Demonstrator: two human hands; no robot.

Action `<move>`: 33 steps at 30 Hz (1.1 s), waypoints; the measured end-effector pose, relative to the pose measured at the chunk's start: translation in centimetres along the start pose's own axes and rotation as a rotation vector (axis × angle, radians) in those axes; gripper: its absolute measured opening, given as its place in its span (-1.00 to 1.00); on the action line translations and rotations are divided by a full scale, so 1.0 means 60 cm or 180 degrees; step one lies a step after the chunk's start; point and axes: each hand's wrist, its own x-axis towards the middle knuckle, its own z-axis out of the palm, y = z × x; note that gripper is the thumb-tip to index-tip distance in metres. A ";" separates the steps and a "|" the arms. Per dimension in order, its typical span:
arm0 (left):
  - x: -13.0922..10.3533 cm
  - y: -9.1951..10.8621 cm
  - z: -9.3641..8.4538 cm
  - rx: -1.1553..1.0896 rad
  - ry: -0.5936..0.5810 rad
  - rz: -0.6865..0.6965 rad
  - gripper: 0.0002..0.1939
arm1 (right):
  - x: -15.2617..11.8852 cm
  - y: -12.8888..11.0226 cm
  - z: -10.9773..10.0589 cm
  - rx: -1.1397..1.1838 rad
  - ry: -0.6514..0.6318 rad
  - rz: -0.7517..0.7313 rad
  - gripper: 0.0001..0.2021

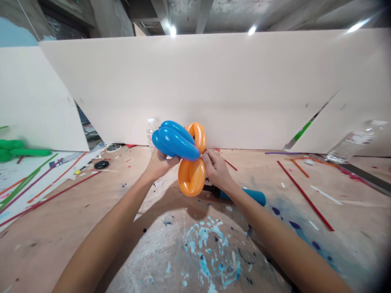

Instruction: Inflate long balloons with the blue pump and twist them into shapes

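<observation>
Between my hands, above the table, is a twisted balloon figure. Its blue balloon (177, 140) has several fat lobes pointing left. An orange balloon (192, 179) forms one loop above and one below the twist where the colours meet. My left hand (162, 163) is wrapped round the blue lobes from below, its fingers partly hidden behind them. At the twist, my right hand (215, 167) pinches the balloon with thumb and fingers. Under my right wrist lies a blue balloon pump (255, 197) with a black end, partly covered by the arm.
Uninflated balloons, such as a red one (305, 196), lie on both sides of the paint-spattered table (146, 252). Green inflated balloons (24, 151) are far left. A clear bottle (150, 132) stands behind the figure; another bottle (354, 142) leans right. White panels (214, 81) close off the back.
</observation>
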 end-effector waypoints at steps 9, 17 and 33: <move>0.003 0.005 -0.010 0.0242 -0.0163 0.0112 -0.75 | 0.005 0.006 0.002 0.0568 -0.0204 0.0581 -0.68; 0.008 -0.033 -0.011 0.0195 -0.0290 -0.0097 -0.50 | 0.006 0.001 0.003 0.0090 0.0386 0.0626 -0.69; -0.029 -0.036 0.085 -0.0721 -0.0736 -0.0840 -0.67 | 0.003 -0.004 0.028 0.1883 0.0321 0.1676 -0.61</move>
